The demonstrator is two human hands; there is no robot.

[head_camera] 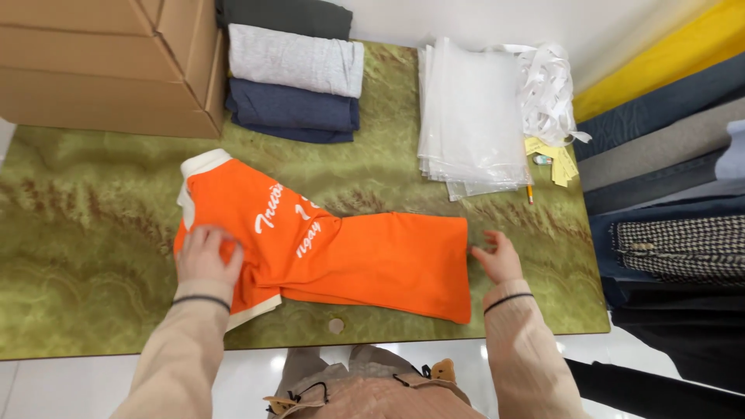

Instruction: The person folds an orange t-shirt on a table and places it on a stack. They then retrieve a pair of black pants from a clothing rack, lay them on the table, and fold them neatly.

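An orange shirt [365, 252] with a white collar, white sleeve trim and white lettering lies partly folded across a green marbled table [85, 233]. My left hand [206, 256] presses flat on the shirt's left side near the sleeve. My right hand [497, 256] touches the shirt's right edge, its fingers pinching the hem. Both wrists wear a thin dark band over beige sleeves.
Folded grey, light grey and navy garments [295, 74] are stacked at the back. Cardboard boxes [109, 62] stand at the back left. A pile of clear plastic bags [473, 116], white strips, yellow tags and a pencil lie at the back right. Rolls of fabric [667, 155] line the right side.
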